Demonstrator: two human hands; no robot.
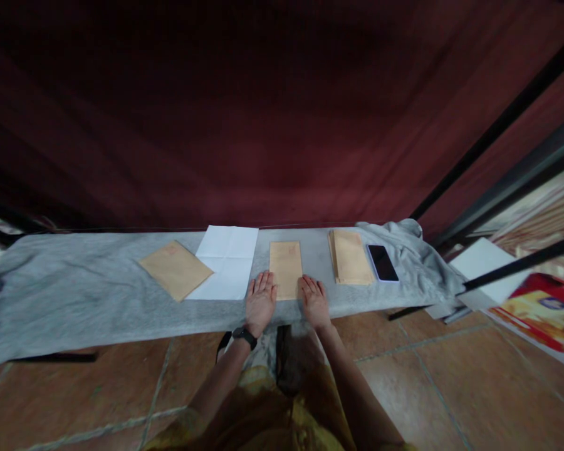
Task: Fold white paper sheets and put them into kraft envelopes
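Observation:
A brown envelope (286, 266) lies upright on the grey cloth (75, 294) straight in front of me. My left hand (260, 300) rests flat beside its lower left corner, fingers stretched out, a black watch on the wrist. My right hand (314, 300) lies flat by its lower right corner, fingers spread. Neither hand holds anything. To the left sits a white creased paper sheet (228, 260) with another brown envelope (175, 269) lying askew partly over it. To the right is a stack of brown envelopes (350, 257).
A black phone (382, 262) lies on the cloth right of the stack. A dark red curtain (263, 125) hangs behind the bench. White sheets (486, 266) and a red and yellow box (545, 313) sit at the far right. Tiled floor lies below.

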